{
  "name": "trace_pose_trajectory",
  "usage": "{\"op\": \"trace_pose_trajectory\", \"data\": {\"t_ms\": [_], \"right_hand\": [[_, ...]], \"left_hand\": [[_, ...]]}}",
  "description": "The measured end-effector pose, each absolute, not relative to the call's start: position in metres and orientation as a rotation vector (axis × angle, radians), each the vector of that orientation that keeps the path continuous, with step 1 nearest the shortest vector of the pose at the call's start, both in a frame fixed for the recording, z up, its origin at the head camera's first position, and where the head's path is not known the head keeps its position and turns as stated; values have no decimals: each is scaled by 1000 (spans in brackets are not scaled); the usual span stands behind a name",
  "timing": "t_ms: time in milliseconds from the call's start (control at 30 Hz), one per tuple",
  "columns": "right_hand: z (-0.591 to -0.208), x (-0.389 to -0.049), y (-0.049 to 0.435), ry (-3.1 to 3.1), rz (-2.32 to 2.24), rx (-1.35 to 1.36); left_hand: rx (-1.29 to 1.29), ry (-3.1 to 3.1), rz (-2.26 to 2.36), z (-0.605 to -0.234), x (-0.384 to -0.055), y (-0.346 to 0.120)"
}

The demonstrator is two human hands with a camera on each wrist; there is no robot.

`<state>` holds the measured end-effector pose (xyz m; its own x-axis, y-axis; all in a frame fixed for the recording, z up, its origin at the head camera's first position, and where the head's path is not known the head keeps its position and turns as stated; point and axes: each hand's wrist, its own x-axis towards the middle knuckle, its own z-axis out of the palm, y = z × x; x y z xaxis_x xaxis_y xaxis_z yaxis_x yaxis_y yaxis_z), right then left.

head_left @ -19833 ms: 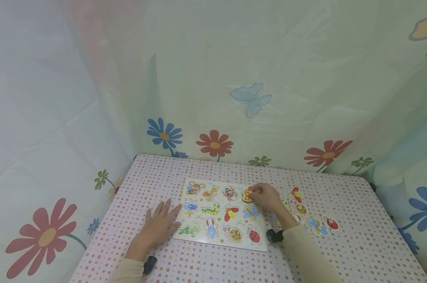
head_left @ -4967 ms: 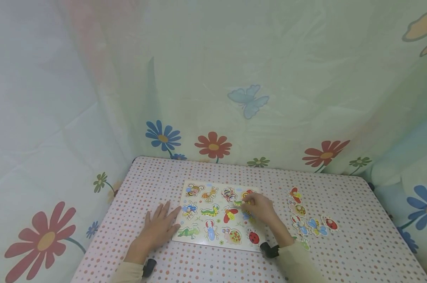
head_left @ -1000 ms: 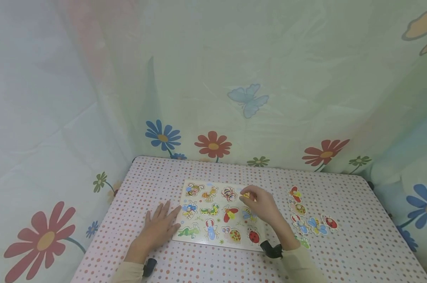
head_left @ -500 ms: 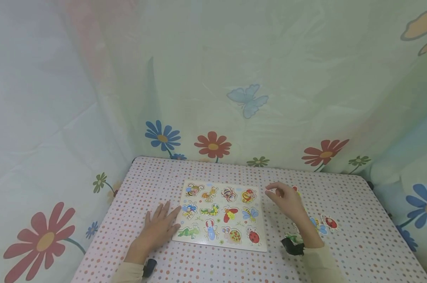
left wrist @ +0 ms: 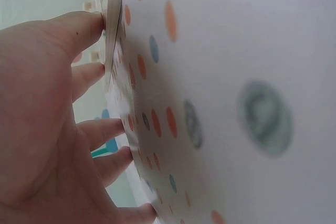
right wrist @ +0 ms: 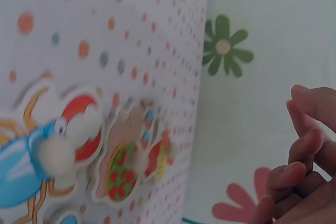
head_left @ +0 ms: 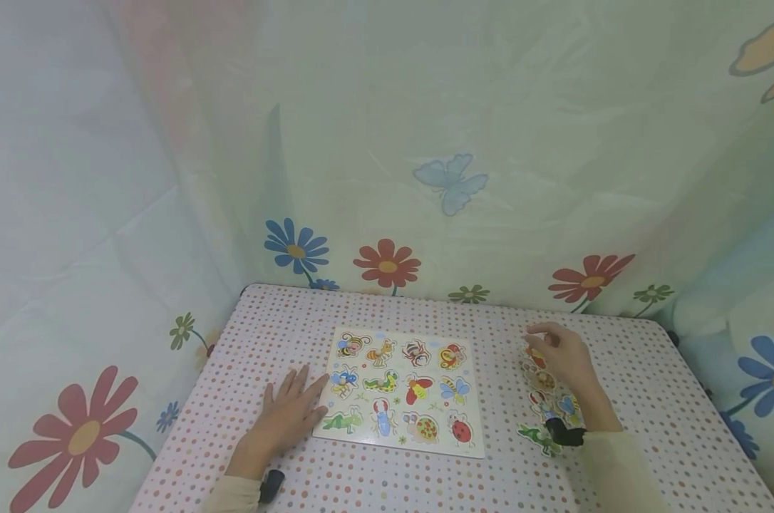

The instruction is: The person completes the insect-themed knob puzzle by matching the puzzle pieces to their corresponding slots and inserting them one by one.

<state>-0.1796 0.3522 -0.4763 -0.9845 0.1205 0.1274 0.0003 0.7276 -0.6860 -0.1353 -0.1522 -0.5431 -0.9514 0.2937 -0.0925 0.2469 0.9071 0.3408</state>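
A pale puzzle board with insect pictures lies flat. Knobbed pieces sit in its top row, and a caterpillar piece sits in the middle row. My left hand rests spread on the cloth, its thumb and index fingertips at the board's left edge. My right hand hovers over the loose pieces, fingers loosely bent and holding nothing, nearest the red-and-yellow firefly piece. Just below that lie a snail piece and a blue stag beetle piece.
A green grasshopper piece lies at the near end of the loose group. A blue-winged bee piece is partly covered by the right arm. Dotted cloth covers the table, and a flowered curtain hangs behind it.
Earlier my right hand pinched a caterpillar piece over the board; it now sits in the board. My right hand touched the butterfly piece, then moved right to the loose pieces. My left hand stays put.
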Motion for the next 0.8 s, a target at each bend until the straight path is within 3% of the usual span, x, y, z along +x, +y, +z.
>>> {"op": "trace_pose_trajectory", "data": {"t_ms": [300,800], "right_hand": [[-496,-188,373,-2891,1082,-330],[-515,-204,387,-3035,1038,-442]], "left_hand": [[426,2935,484,-545,-136,-153],[421,2939,490,-551,-136,-155]]}}
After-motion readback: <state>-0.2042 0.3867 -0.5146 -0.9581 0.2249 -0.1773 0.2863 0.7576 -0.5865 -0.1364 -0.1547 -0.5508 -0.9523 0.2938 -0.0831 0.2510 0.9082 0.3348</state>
